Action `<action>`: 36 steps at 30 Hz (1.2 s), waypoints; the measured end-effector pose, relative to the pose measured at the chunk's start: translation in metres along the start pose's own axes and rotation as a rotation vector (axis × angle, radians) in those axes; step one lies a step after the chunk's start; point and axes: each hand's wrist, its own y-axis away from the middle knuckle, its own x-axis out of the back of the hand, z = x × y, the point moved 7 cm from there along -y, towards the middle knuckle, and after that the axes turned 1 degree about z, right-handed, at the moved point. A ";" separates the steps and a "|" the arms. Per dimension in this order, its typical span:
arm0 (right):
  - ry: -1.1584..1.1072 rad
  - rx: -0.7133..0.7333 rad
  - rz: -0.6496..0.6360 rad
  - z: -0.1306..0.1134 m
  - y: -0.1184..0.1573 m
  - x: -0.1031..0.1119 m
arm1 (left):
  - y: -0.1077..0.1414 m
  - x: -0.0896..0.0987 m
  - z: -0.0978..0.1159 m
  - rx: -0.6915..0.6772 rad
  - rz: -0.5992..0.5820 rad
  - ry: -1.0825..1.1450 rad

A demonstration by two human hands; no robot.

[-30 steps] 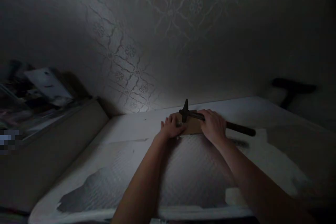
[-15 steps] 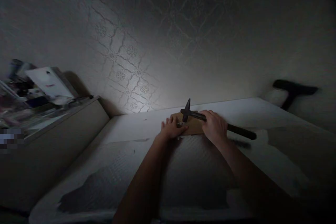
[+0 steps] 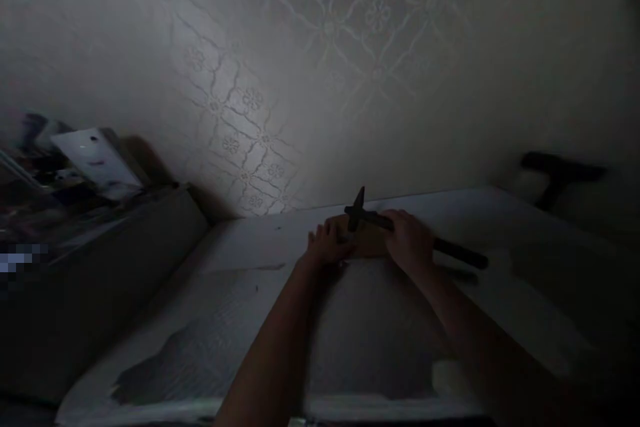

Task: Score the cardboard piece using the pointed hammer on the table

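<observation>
My right hand (image 3: 411,240) is wrapped round the dark handle of a hammer (image 3: 356,210), with the handle's end sticking out to the right. The hammer's head is over a small tan board (image 3: 371,247) on the white surface. On the board's left part rests my left hand (image 3: 324,248), fingers spread and thumb stretched to the right. A small ridged metal piece (image 3: 345,238) shows between that thumb and forefinger, under the hammer head. Its kind is too dim to make out.
The white tabletop (image 3: 240,240) has a grey worn patch (image 3: 185,347) and meets a patterned wall (image 3: 320,93). A raised side unit (image 3: 125,253) with a white box (image 3: 97,159) and clutter stands at left. A dark T-shaped object (image 3: 560,173) rises at right.
The picture has become darker over the table and hands. The hammer head is very slightly higher; both hands stay nearly in place.
</observation>
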 end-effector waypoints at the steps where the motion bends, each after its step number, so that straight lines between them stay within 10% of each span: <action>1: 0.001 0.004 -0.006 0.000 0.000 -0.001 | 0.000 0.000 0.000 -0.002 0.002 0.001; 36: 0.000 -0.014 -0.014 0.000 0.001 -0.004 | 0.002 0.001 0.001 -0.002 -0.004 -0.015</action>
